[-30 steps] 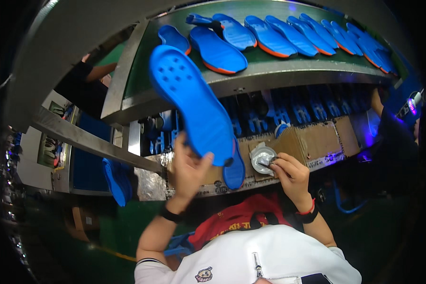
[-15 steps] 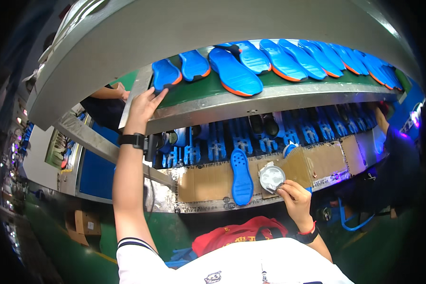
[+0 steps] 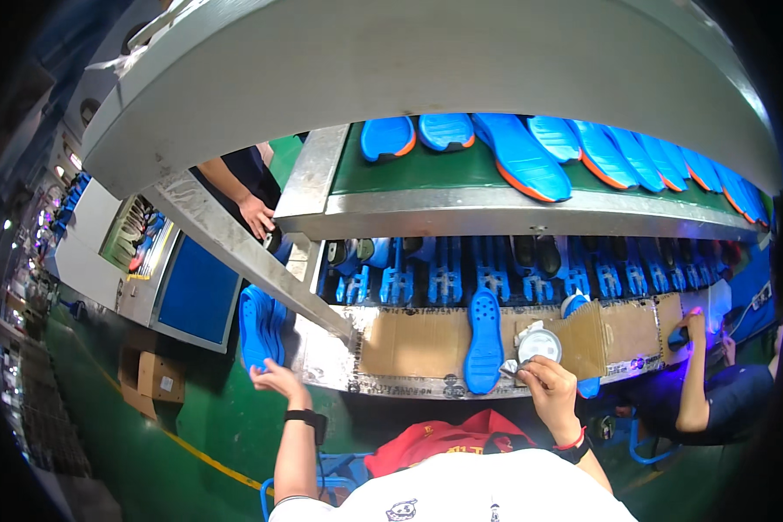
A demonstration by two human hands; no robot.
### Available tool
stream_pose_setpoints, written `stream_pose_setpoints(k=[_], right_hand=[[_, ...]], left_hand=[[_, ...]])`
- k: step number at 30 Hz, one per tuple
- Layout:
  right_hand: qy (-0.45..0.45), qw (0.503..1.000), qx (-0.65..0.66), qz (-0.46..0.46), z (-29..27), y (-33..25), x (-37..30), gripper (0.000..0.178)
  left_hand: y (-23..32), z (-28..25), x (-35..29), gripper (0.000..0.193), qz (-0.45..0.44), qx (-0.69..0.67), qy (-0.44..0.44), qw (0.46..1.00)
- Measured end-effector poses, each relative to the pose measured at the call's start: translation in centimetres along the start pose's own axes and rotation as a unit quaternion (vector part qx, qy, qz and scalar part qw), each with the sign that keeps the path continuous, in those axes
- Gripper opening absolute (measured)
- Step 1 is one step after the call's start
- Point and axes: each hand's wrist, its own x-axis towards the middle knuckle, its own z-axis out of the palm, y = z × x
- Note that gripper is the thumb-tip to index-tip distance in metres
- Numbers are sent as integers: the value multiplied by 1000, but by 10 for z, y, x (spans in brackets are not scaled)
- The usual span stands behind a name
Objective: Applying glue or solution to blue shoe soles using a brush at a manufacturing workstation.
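Observation:
My left hand (image 3: 276,383) is open, fingers apart, at the near end of a group of blue shoe soles (image 3: 257,329) standing left of the bench; I cannot tell whether it touches them. My right hand (image 3: 552,384) pinches a small greyish piece (image 3: 510,369) too small to name, in front of a round tin (image 3: 540,345) with a pale inside. Left of the tin, a single blue sole (image 3: 484,344) with holes in its far end lies on the cardboard-covered bench (image 3: 409,339).
Blue insoles with orange edges (image 3: 531,161) lie along a green conveyor belt (image 3: 391,178) above the bench. Several blue racks (image 3: 444,274) line the bench's back. A co-worker's hand (image 3: 257,215) is at the left; another person (image 3: 713,400) sits right. A grey beam (image 3: 252,257) slants down left.
My left hand has come away from the conveyor's insoles, down and toward me, to the soles at the left. My right hand stays by the tin. The view has shifted left.

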Motion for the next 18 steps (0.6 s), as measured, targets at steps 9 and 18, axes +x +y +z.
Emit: stream_pose_setpoints(k=[9, 18], right_hand=[[-54, 998, -24, -15, 45, -32, 7, 8], [-95, 995, -27, 5, 70, -45, 10, 8]], left_hand=[[-115, -11, 144, 78, -464, -218, -297, 805], [-102, -11, 130, 34, -437, -184, -403, 783]])
